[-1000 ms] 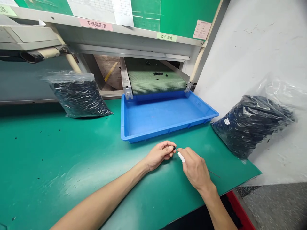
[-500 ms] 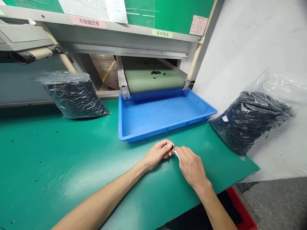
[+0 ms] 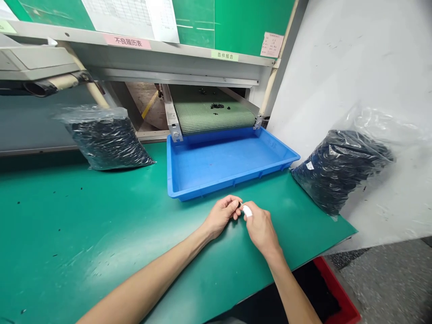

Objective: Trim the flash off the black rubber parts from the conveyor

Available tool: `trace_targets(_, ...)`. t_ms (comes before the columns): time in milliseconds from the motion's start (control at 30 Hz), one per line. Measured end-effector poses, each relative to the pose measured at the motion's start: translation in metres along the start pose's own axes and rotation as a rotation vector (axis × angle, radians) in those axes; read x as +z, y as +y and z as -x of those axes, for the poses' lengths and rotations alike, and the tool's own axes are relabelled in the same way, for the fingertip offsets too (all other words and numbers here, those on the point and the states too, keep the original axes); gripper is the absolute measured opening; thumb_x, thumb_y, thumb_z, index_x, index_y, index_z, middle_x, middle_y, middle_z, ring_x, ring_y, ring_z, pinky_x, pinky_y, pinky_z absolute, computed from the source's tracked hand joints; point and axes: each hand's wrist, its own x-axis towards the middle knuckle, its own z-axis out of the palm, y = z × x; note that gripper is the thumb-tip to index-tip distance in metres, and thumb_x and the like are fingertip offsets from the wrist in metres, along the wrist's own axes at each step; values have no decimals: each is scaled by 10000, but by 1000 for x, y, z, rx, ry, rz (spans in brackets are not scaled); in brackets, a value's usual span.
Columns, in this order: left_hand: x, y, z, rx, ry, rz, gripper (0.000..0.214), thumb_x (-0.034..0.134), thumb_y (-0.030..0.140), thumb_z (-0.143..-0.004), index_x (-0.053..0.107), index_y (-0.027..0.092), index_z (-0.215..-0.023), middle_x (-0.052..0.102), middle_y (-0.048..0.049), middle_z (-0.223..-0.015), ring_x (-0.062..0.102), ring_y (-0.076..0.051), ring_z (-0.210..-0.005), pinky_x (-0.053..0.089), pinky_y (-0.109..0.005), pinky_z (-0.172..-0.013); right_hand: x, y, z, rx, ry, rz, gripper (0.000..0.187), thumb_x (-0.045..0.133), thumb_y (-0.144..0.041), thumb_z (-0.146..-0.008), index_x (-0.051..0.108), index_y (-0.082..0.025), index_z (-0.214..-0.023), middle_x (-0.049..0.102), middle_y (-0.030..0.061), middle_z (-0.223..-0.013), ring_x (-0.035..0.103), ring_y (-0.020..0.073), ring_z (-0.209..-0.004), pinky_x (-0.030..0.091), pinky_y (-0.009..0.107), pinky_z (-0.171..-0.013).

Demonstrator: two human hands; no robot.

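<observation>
my left hand point(image 3: 221, 217) is closed, pinching a small black part point(image 3: 239, 205) between thumb and fingers, just above the flat green mat point(image 3: 84, 211). my right hand point(image 3: 261, 227) is curled right beside it, a white wrap point(image 3: 247, 210) on one finger; i cannot tell if it grips anything. a shallow blue plastic tray point(image 3: 175, 180) sits just ahead, between two clear plastic bags of black rings point(image 3: 106, 143) point(image 3: 337, 173).

Shelf edge point(image 3: 175, 48): pink label point(image 3: 127, 41) reads 不良履历表; green label point(image 3: 224, 55) reads 首件报告. Pink slip point(image 3: 272, 44) and white grid form point(image 3: 130, 18) above: print too small to read. White tag point(image 3: 309, 165) on right plastic bag point(image 3: 337, 171), moulded mark point(image 3: 272, 143) on blue tray point(image 3: 229, 182): illegible.
</observation>
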Motion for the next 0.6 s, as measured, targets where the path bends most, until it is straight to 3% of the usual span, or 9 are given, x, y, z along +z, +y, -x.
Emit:
trace_targets(133, 1, 2, 0, -44, 0, 34, 416, 727, 474, -721, 605, 121, -904, 625, -22, -742, 474, -60, -535, 344, -213, -534, -9, 13, -2, 54, -50, 7, 329, 401, -93, -827, 626, -247, -1010, 684, 6, -767, 588, 167, -671, 376, 265, -608)
trace_targets(300, 0, 5, 1, -66, 4, 84, 425, 750, 470, -692, 601, 121, -884, 619, -23, -746, 474, -60, -548, 338, -211, -530, -14, 26, -3, -51, 60, 284, 339, 384, -89, -846, 658, -201, -1010, 674, 109, -949, 587, 240, -876, 424, 338, -724)
trace_targets(367, 0, 5, 1, -64, 5, 87, 426, 742, 476, -698, 596, 122, -886, 611, -18, -741, 465, -58, -542, 332, -210, -526, -11, 26, -4, -81, 140, 257, 359, 386, -77, -824, 659, -177, -1035, 653, 144, -1045, 561, 273, -973, 431, 405, -821)
trace_targets(467, -1, 3, 1, -50, -12, 55, 424, 713, 485, -723, 586, 124, -905, 602, -12, -732, 447, -58, -531, 321, -210, -519, -1, 20, -6, 50, 202, -167, 321, 417, -157, -838, 638, -169, -1071, 635, 146, -1111, 578, 266, -999, 459, 443, -873)
trace_targets(600, 0, 4, 3, 27, -69, -175, 360, 564, 485, -840, 594, 138, -932, 552, 17, -660, 414, -69, -518, 307, -218, -514, 21, 6, -6, 380, 16, -1154, 230, 541, -310, -831, 637, -166, -983, 683, 94, -972, 641, 213, -919, 515, 406, -873)
